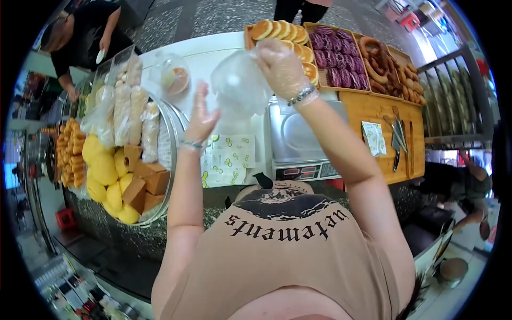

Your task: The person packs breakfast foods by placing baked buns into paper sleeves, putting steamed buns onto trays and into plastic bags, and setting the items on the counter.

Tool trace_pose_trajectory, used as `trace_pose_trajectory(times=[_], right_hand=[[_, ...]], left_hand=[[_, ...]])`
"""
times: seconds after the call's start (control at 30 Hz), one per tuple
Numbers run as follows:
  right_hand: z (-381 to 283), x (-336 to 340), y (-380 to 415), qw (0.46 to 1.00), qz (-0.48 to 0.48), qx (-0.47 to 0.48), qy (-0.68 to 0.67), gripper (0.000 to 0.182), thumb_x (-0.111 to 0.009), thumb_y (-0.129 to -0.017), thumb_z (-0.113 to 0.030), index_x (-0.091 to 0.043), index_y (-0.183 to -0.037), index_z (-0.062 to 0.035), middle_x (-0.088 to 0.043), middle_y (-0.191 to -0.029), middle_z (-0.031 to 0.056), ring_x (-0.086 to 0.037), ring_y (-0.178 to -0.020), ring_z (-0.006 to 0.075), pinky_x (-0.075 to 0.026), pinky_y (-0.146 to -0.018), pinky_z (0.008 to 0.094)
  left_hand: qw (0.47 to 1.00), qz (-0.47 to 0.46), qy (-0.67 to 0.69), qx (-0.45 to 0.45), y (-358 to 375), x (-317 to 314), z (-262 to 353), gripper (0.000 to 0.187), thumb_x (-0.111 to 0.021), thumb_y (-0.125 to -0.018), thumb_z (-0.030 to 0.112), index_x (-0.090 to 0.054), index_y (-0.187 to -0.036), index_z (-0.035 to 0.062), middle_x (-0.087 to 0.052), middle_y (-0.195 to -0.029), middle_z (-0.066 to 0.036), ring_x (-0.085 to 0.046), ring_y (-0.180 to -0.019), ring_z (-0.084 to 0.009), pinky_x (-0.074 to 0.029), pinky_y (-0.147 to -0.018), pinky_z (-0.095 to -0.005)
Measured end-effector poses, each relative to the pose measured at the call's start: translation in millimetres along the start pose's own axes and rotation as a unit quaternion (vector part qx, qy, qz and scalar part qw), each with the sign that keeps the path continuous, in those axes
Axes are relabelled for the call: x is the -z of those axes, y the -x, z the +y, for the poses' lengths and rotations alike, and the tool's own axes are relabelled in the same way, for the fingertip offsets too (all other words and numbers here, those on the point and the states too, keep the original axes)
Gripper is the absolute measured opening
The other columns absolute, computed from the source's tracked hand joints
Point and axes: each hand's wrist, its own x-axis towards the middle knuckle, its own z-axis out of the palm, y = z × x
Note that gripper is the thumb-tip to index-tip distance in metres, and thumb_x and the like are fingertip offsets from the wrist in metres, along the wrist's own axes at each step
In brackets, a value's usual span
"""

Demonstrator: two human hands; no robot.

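Note:
My right hand (282,66), in a clear plastic glove and with a beaded bracelet at the wrist, is closed on the edge of a translucent plastic bag (240,80). The bag hangs puffed out over the white counter, with no food visible inside it. My left hand (201,117), also gloved, is raised just left of the bag with fingers apart and nothing in it. Beyond it lies a clear bag (175,80) with a round bread item inside. Under and right of my left hand are printed paper bags (229,157) with a green pattern.
A scale (304,138) stands below my right forearm. Baskets hold golden flat cakes (288,32), purple buns (338,58) and pretzels (376,64). Tongs (400,133) and a knife lie on a wooden board (368,106). Yellow buns (104,170) fill a tray at left; a person (85,37) stands beyond.

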Motion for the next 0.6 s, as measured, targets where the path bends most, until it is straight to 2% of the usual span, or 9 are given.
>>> trace_pose_trajectory(times=[0.13,0.2,0.23,0.33,0.4,0.47,0.5,0.57,0.6], right_hand=[[-6,0,-3,0.988,-0.099,0.051,0.105,0.012,-0.061,-0.082,-0.017,-0.068,-0.084,-0.0069,-0.063,-0.098,0.0123,-0.057,-0.095,0.0309,-0.046,-0.084,0.0401],[-16,29,-33,0.975,0.171,0.126,0.061,0.015,-0.058,-0.084,-0.018,-0.069,-0.088,-0.0076,-0.064,-0.103,0.013,-0.054,-0.104,0.0303,-0.042,-0.092,0.0398],[-3,18,-20,0.997,0.011,0.052,-0.054,0.018,-0.056,-0.084,-0.017,-0.069,-0.094,-0.0085,-0.065,-0.102,0.0136,-0.057,-0.099,0.0311,-0.044,-0.09,0.0396],[41,19,16,0.966,-0.039,-0.163,-0.199,0.019,-0.055,-0.087,-0.015,-0.067,-0.098,-0.0053,-0.066,-0.097,0.01,-0.061,-0.092,0.0246,-0.047,-0.083,0.0355],[53,64,27,0.806,0.157,-0.347,-0.454,0.02,-0.053,-0.091,-0.015,-0.064,-0.101,-0.0022,-0.066,-0.094,0.0047,-0.061,-0.085,0.015,-0.048,-0.077,0.0282],[71,87,63,0.856,0.104,-0.347,-0.37,0.021,-0.052,-0.092,-0.017,-0.063,-0.103,-0.0014,-0.065,-0.095,0.0027,-0.059,-0.085,0.0109,-0.048,-0.076,0.0254],[73,94,87,0.891,0.031,-0.35,-0.288,0.023,-0.051,-0.094,-0.018,-0.062,-0.105,-0.0006,-0.063,-0.095,0.0007,-0.057,-0.086,0.0068,-0.047,-0.075,0.0226],[63,104,107,0.881,0.04,-0.355,-0.309,0.023,-0.051,-0.094,-0.018,-0.061,-0.106,-0.0011,-0.063,-0.095,0.0004,-0.055,-0.084,0.0064,-0.046,-0.074,0.0223],[58,111,113,0.868,0.03,-0.359,-0.343,0.023,-0.051,-0.094,-0.018,-0.061,-0.108,-0.0016,-0.063,-0.095,0.0002,-0.054,-0.083,0.006,-0.046,-0.074,0.022]], left_hand=[[0.99,-0.032,-0.124,0.057,11,-30,-34,0.097,-0.072,-0.075,0.027,-0.012,-0.144,-0.0036,-0.031,-0.143,-0.025,-0.025,-0.136,-0.0371,-0.023,-0.112,-0.0382],[0.987,-0.058,-0.123,0.08,4,-40,-40,0.098,-0.073,-0.074,0.028,-0.012,-0.144,-0.0051,-0.03,-0.144,-0.025,-0.024,-0.137,-0.0372,-0.023,-0.112,-0.0377],[0.982,-0.091,-0.126,0.106,9,-41,-44,0.1,-0.074,-0.074,0.029,-0.013,-0.143,-0.0067,-0.028,-0.144,-0.025,-0.023,-0.137,-0.0373,-0.023,-0.112,-0.0373],[0.963,-0.147,-0.2,0.101,14,-33,-48,0.096,-0.074,-0.075,0.028,-0.016,-0.142,-0.0066,-0.028,-0.144,-0.027,-0.023,-0.136,-0.0387,-0.023,-0.112,-0.0385],[0.981,0.048,-0.176,0.06,32,-21,-39,0.094,-0.075,-0.074,0.027,-0.019,-0.142,-0.0052,-0.027,-0.144,-0.027,-0.022,-0.137,-0.0396,-0.022,-0.112,-0.0409],[0.985,0.135,-0.103,-0.033,24,-14,29,0.093,-0.074,-0.073,0.023,-0.019,-0.143,-0.0028,-0.025,-0.145,-0.026,-0.02,-0.139,-0.0374,-0.019,-0.112,-0.0447],[0.988,0.115,-0.097,-0.039,22,-19,60,0.093,-0.074,-0.073,0.023,-0.019,-0.143,-0.0028,-0.025,-0.145,-0.026,-0.02,-0.139,-0.0374,-0.019,-0.112,-0.0447],[0.928,0.05,-0.225,-0.294,5,-45,108,0.09,-0.073,-0.073,0.019,-0.02,-0.144,0.0017,-0.025,-0.146,-0.024,-0.021,-0.138,-0.0362,-0.019,-0.112,-0.0475],[0.922,0.007,-0.239,-0.306,-2,-63,119,0.089,-0.073,-0.07,0.013,-0.024,-0.143,0.002,-0.025,-0.146,-0.024,-0.022,-0.137,-0.0374,-0.021,-0.111,-0.0446]])
